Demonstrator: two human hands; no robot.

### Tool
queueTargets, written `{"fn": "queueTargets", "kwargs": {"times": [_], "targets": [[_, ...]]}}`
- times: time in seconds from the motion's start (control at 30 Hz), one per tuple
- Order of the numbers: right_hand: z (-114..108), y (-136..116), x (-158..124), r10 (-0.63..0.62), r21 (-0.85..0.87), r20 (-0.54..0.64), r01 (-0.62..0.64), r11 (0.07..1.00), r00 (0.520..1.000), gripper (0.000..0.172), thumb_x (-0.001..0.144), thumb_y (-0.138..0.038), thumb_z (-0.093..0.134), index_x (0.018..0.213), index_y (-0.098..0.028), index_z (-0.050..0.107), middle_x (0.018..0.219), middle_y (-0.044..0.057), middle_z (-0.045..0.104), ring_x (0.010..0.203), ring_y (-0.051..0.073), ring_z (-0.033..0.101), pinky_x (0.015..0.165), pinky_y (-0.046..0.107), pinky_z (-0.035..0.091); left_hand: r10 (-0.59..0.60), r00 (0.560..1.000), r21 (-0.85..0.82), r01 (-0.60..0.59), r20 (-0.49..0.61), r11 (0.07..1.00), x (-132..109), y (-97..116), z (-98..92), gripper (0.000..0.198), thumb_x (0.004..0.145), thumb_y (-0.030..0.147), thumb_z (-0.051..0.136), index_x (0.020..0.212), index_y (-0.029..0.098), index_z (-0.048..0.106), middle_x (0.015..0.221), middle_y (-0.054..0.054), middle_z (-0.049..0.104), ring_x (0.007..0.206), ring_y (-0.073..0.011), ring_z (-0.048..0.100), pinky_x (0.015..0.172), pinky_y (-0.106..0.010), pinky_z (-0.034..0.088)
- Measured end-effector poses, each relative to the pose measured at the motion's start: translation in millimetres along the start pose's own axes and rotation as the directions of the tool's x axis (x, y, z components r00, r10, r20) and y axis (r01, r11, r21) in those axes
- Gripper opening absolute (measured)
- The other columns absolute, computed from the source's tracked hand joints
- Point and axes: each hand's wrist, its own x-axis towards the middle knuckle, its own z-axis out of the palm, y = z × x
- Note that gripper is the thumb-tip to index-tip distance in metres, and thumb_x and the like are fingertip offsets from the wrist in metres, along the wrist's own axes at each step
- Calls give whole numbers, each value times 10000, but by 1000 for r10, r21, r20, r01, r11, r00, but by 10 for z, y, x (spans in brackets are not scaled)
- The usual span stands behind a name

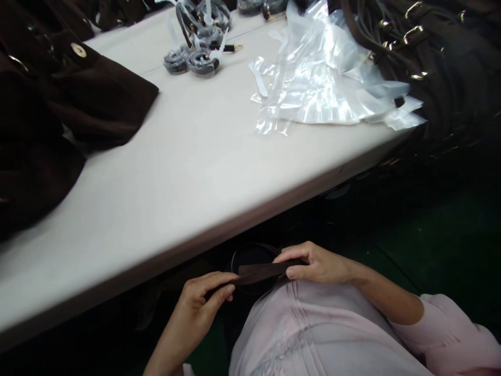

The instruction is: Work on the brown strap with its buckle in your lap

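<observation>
A dark brown strap [261, 271] is stretched between my two hands, just in front of my body and below the table's front edge. My left hand [201, 305] pinches its left end between thumb and fingers. On the other side, my right hand [319, 265] grips the strap with the thumb below and the fingers over it. Part of the strap runs under the right hand, out of sight. Behind it a dark loop [235, 261] hangs down, dim and hard to make out.
The pale table [168, 167] crosses the view. Dark brown bags [113, 99] stand on its left. Plastic-wrapped coiled straps [201, 62] lie at the back. Clear plastic bags [324, 78] are piled at the right, beside brown straps with gold buckles [415, 36]. The floor [450, 230] is green.
</observation>
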Motion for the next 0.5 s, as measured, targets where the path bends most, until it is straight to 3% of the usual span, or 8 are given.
{"fn": "queueTargets", "kwargs": {"times": [0.07,0.13,0.2,0.27,0.3,0.37,0.43,0.5], "targets": [[-13,-27,0,-10,-148,26,14,989,1000,393,879,-320,695,1254,-212,643,1136,51,658,1019,197,615,878,265,476,181,980,187,-164,-78,969,-57,-13,-53,229,943,209,567,1083,293,728,840,-9,686,757,-135,640,677,-208,480],[-3,-22,6,-14,-328,47,29,944,999,302,881,-247,691,1181,-215,683,1070,38,679,964,183,633,853,251,476,335,931,372,-262,-146,890,-139,3,-101,317,939,140,539,1154,307,701,951,-24,675,838,-146,645,735,-223,489],[39,32,23,-29,-496,7,29,868,1000,151,909,-186,635,1026,-198,730,925,26,697,847,167,649,789,243,480,438,870,520,-271,-227,810,-233,35,-130,383,921,96,537,1207,310,674,1011,-37,654,882,-158,636,803,-252,483],[104,122,43,-99,-620,-97,18,784,990,176,910,-118,576,954,-188,731,838,22,687,768,160,643,734,244,482,475,828,584,-235,-299,777,-322,48,-136,400,906,90,555,1217,316,666,1015,-38,643,889,-167,628,848,-279,472],[137,170,51,-163,-665,-157,18,747,974,218,902,-88,547,974,-188,727,821,24,678,749,160,636,715,247,484,462,827,578,-217,-320,787,-358,36,-131,388,902,112,571,1219,318,661,1023,-38,640,902,-176,625,857,-289,472],[198,249,61,-331,-727,-239,57,684,913,303,895,-59,493,1064,-189,709,803,29,662,730,160,623,687,252,489,353,880,501,-160,-318,851,-404,-28,-102,387,896,204,613,1264,325,621,1075,-41,636,952,-203,622,857,-304,487],[249,285,64,-487,-772,-259,124,624,834,326,922,-70,458,1111,-190,695,774,32,650,705,157,608,658,256,492,141,956,360,-41,-256,932,-404,-121,-41,513,865,317,670,1357,338,526,1132,-43,633,966,-220,624,836,-316,511],[296,282,65,-587,-798,-253,177,576,769,321,948,-83,444,1112,-196,696,771,35,654,693,154,603,641,262,491,-79,986,191,106,-145,976,-357,-197,56,670,821,379,721,1424,345,432,1140,-36,640,926,-212,630,814,-313,521]]}}
